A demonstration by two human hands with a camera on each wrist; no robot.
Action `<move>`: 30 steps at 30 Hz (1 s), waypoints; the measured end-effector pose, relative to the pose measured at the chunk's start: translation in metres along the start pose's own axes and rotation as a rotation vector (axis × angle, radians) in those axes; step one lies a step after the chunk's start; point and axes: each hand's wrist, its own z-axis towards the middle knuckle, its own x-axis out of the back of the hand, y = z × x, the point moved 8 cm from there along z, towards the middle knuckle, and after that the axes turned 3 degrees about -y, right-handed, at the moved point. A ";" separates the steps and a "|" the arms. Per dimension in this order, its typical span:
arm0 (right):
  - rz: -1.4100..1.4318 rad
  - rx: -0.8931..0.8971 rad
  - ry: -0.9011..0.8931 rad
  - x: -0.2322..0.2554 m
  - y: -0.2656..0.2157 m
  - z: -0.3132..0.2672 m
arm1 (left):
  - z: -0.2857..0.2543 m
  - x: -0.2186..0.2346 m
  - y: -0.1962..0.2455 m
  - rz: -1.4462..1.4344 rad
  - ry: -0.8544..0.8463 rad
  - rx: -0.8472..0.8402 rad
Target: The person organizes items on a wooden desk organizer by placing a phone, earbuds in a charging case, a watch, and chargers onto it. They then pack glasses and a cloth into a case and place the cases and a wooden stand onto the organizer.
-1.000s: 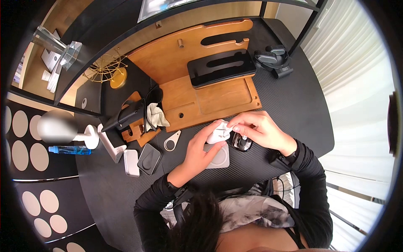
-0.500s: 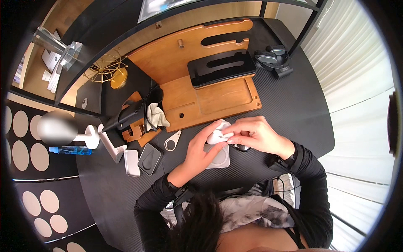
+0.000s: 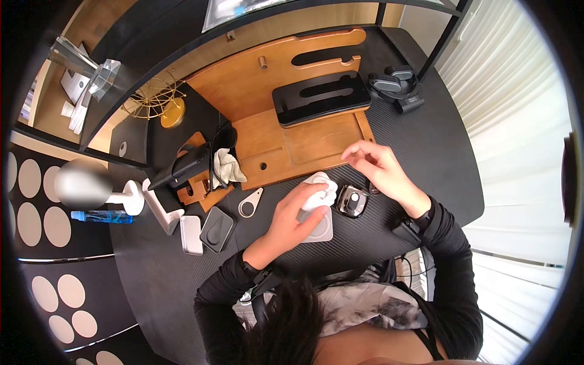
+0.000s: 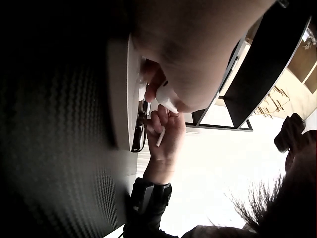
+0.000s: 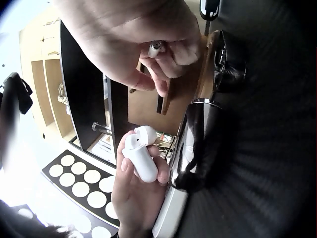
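Note:
In the head view, my left hand grips a small white earbud case above a light grey square pad. The right wrist view shows the case's lid tipped open and the body between the left fingers. My right hand is apart from the case, up and to its right, near the wooden stand's front edge. Its curled fingers hold a white earbud, whose stem shows in the left wrist view. A glossy black case lies between the hands.
A wooden stand with a black tray fills the back. Left of my hand lie a ring-ended tag, a grey tin, a white tin and a cloth. Black headphones rest at the back right.
My right hand has left the white case and moved up and right with an earbud. The black case is uncovered. My left hand stays nearly in place around the white case.

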 end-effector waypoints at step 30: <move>-0.123 0.384 -0.274 -0.020 -0.062 -0.015 | -0.005 -0.006 -0.010 -0.225 -0.052 0.074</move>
